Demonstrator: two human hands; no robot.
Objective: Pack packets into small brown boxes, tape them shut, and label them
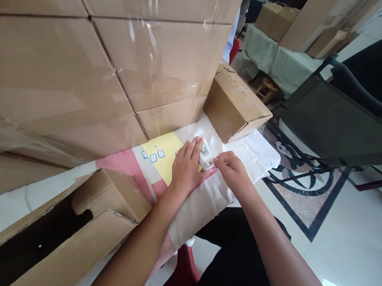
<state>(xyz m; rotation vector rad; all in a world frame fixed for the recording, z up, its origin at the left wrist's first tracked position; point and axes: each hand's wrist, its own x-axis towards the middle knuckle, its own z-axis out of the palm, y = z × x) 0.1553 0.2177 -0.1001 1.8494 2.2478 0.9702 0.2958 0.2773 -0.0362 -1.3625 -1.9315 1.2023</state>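
A small white box-like item (207, 156) with a greenish printed patch lies on the cloth-covered table, between my hands. My left hand (187, 162) steadies it from the left, fingers along its upper side and thumb by its lower edge. At its lower right corner, the fingertips of my right hand (231, 166) are pinched together. Whatever they hold is too small to make out. Just left of my left hand is a yellow patch (160, 147) with several blue-outlined white shapes, partly covered by that hand.
Stacked taped cartons (160, 59) form a wall behind the table. An open long cardboard box (108, 233) stands at the front left, and a closed carton (235, 102) beyond my hands. A dark folding chair (348, 109) is on the right. The table's edge (203, 208) runs close to me.
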